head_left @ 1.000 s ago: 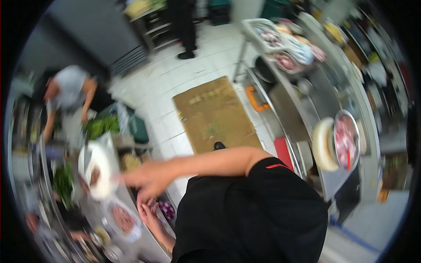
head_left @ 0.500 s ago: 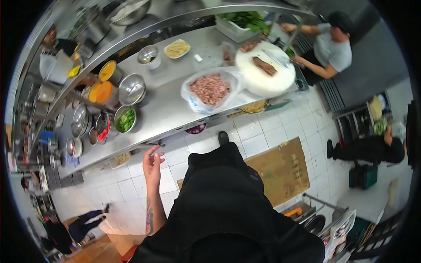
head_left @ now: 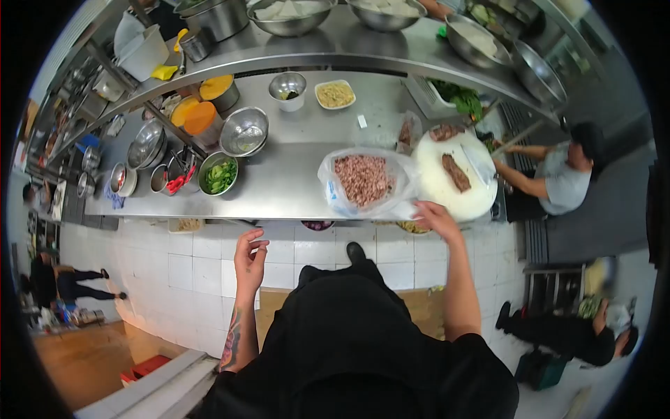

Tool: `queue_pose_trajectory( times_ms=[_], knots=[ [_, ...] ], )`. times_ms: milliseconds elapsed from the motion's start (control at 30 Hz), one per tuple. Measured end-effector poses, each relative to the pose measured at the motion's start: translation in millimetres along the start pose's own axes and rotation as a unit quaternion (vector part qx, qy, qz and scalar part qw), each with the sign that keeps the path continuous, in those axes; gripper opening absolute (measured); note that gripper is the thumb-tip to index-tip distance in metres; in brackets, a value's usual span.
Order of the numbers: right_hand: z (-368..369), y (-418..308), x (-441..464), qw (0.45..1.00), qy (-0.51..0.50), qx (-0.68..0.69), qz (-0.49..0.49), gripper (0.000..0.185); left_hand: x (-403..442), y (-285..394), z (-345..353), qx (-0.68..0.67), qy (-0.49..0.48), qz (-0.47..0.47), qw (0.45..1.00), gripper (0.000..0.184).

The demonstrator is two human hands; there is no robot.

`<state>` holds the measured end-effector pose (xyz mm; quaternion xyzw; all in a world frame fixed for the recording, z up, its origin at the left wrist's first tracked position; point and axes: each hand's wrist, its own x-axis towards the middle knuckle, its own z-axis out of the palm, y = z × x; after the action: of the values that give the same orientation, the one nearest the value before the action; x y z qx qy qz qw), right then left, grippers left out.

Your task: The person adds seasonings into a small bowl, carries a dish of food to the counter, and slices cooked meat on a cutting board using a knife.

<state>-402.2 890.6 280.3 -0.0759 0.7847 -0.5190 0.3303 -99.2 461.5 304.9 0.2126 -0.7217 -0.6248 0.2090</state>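
Steel counter: plastic bag of diced meat beside round white board. Left hand empty, loosely curled; right hand at bag's edge, grip indeterminate.

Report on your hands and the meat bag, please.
Left hand empty, off counter. Right hand at meat bag, contact unclear. Bag open on counter, meat showing. Knife at neighbouring board.
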Motion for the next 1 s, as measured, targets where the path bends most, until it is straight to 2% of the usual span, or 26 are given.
queue_pose_trajectory(
  times_ms=[33, 100, 167, 233, 267, 333, 367, 433, 500, 567, 600, 633, 700, 800, 933, 967, 1000],
  knots=[
    [19.0, -33.2, 17.4, 0.997, -0.057, 0.032, -0.038, 0.041, -0.3, -1.1, 11.6, -0.005, 0.014, 0.001, 1.0, 0.036],
    [56.9, -84.7, 59.3, 0.98, -0.164, 0.053, -0.101, 0.041, 2.0, -0.7, 39.5, -0.017, 0.043, -0.074, 0.996, 0.038],
    [90.9, -118.3, 112.2, 0.966, -0.209, 0.085, -0.126, 0.04, 1.7, -0.2, 72.8, -0.026, 0.022, -0.105, 0.994, 0.035],
    [116.2, -137.5, 177.9, 0.958, -0.211, 0.157, -0.11, 0.043, -3.5, 21.5, 108.5, -0.002, -0.008, -0.063, 0.998, 0.037],
    [127.8, -141.8, 214.6, 0.957, -0.175, 0.214, -0.088, 0.04, -8.6, 26.9, 113.5, -0.003, -0.001, -0.067, 0.998, 0.037],
    [138.8, -134.6, 315.9, 0.945, -0.108, 0.303, -0.05, 0.037, -22.9, 28.2, 118.9, 0.084, -0.06, -0.041, 0.994, 0.037],
    [144.0, -125.8, 369.1, 0.938, -0.078, 0.335, -0.031, 0.036, -37.7, 12.6, 114.6, 0.078, -0.024, -0.086, 0.993, 0.038],
    [140.2, -123.8, 433.3, 0.971, 0.038, 0.234, -0.03, 0.028, -93.3, -46.4, 88.1, 0.072, 0.071, -0.178, 0.979, 0.039],
    [133.7, -136.9, 460.2, 0.964, 0.124, 0.229, 0.047, 0.028, -189.1, -113.3, 54.4, 0.11, 0.188, -0.269, 0.938, 0.039],
    [122.7, -109.6, 506.2, 0.95, 0.053, 0.307, 0.015, 0.026, -308.9, -159.5, 32.7, 0.155, 0.303, -0.37, 0.864, 0.038],
    [123.9, -121.9, 491.6, 0.959, 0.069, 0.275, 0.001, 0.025, -387.8, -183.1, 26.1, 0.182, 0.349, -0.469, 0.79, 0.035],
    [123.7, -137.7, 471.9, 0.966, 0.088, 0.243, -0.015, 0.025, -436.8, -164.3, 30.1, 0.157, 0.337, -0.554, 0.745, 0.026],
    [123.9, -127.1, 484.6, 0.965, 0.075, 0.249, -0.029, 0.025, -482.8, -144.7, 41.4, 0.121, 0.296, -0.668, 0.672, 0.027],
    [119.7, -120.9, 475.3, 0.967, 0.101, 0.227, -0.053, 0.025, -503.0, -147.7, 59.1, 0.067, 0.25, -0.717, 0.647, 0.029],
    [115.7, -107.3, 430.5, 0.96, 0.138, 0.198, -0.145, 0.028, -497.6, -173.1, 34.4, 0.028, 0.215, -0.707, 0.673, 0.032],
    [106.5, -101.9, 419.5, 0.965, 0.117, 0.143, -0.189, 0.038, -498.7, -179.4, 22.1, 0.021, 0.215, -0.701, 0.68, 0.033],
    [104.2, -102.0, 406.1, 0.97, 0.127, 0.128, -0.162, 0.041, -503.9, -188.5, 9.6, 0.014, 0.217, -0.696, 0.685, 0.034]
  ],
)
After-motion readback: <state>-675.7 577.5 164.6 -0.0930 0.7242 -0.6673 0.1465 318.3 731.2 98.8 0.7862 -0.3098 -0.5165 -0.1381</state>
